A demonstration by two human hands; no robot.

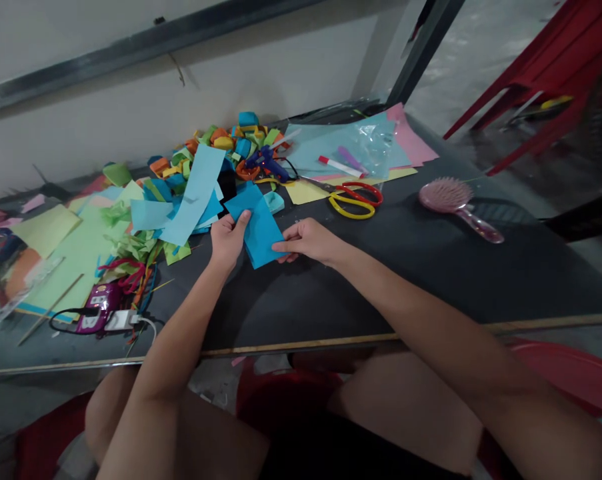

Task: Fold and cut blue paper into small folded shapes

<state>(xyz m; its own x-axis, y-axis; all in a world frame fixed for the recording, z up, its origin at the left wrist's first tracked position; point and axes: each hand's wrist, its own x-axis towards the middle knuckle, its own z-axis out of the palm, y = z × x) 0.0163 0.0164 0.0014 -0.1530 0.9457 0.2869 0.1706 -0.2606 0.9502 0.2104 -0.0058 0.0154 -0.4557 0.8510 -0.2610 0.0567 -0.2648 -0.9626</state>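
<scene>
A blue sheet of paper (259,227), seemingly folded, is held above the dark table between both hands. My left hand (229,239) grips its left side, thumb lying on top. At the lower right corner, my right hand (305,241) pinches the paper between thumb and fingers. Just beyond the hands, a light blue paper strip (195,193) rests on a heap of cut paper. Scissors (355,200) with one red and one yellow handle lie to the right of the hands. Behind them is a blue glue gun (271,162).
Folded colored paper pieces (181,163) are piled along the wall. Paper sheets (311,150) lie under a red-and-white marker (341,166). A pink hairbrush (448,195) sits on the right. At the left are a purple device (99,307), a white charger (121,320) and a thin stick (51,310).
</scene>
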